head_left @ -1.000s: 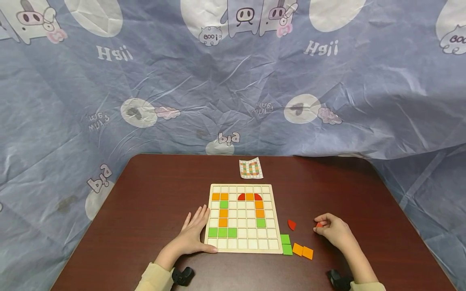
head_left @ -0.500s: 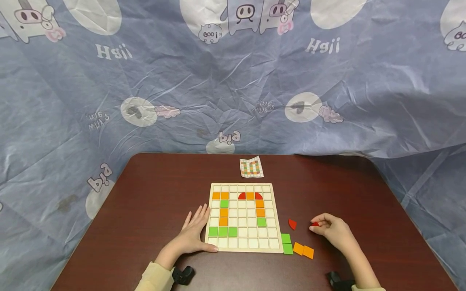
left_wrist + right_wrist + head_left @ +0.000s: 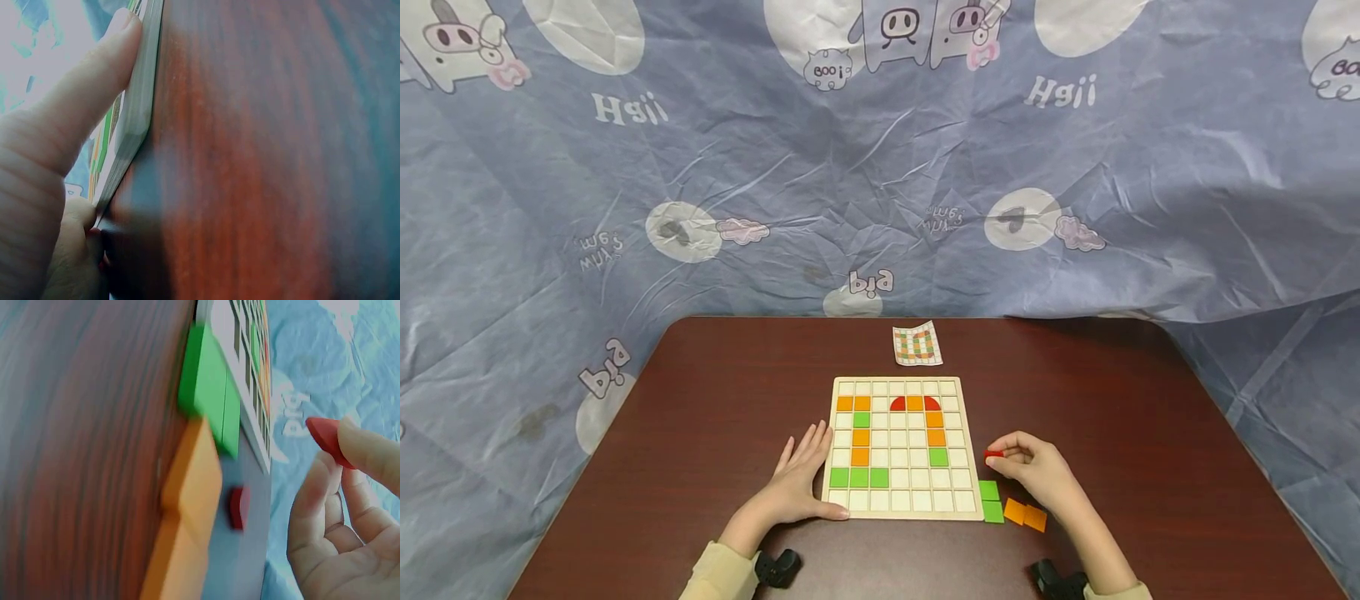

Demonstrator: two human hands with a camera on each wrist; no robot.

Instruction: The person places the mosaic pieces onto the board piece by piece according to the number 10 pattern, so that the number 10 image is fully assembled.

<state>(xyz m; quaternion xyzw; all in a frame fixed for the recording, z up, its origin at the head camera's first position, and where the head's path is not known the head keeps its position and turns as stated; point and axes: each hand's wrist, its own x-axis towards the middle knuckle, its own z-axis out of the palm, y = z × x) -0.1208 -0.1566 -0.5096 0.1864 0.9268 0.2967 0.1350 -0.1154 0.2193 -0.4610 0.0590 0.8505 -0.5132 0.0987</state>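
A pale wooden grid board (image 3: 898, 504) lies on the table, with orange, green and red tiles in some of its squares. My left hand (image 3: 797, 487) rests at the board's left edge, fingers spread and straight, the thumb on its near left corner. In the left wrist view the thumb (image 3: 94, 81) lies along the board's rim. Just right of the board, my right hand (image 3: 1033, 467) pinches a red quarter-round tile (image 3: 328, 439) between thumb and fingers, raised above the table. A second red tile (image 3: 239, 507) lies on the table, hidden by the hand in the head view.
Two green tiles (image 3: 991, 502) touch or nearly touch the board's right edge. Beside them are two orange tiles (image 3: 1025, 515). A small printed pattern card (image 3: 917, 345) lies beyond the board. A patterned blue cloth (image 3: 820, 183) hangs behind the dark table (image 3: 737, 392).
My right hand has moved left toward the board with the red tile in its fingers, passing over the other red tile. My left hand has stayed put.
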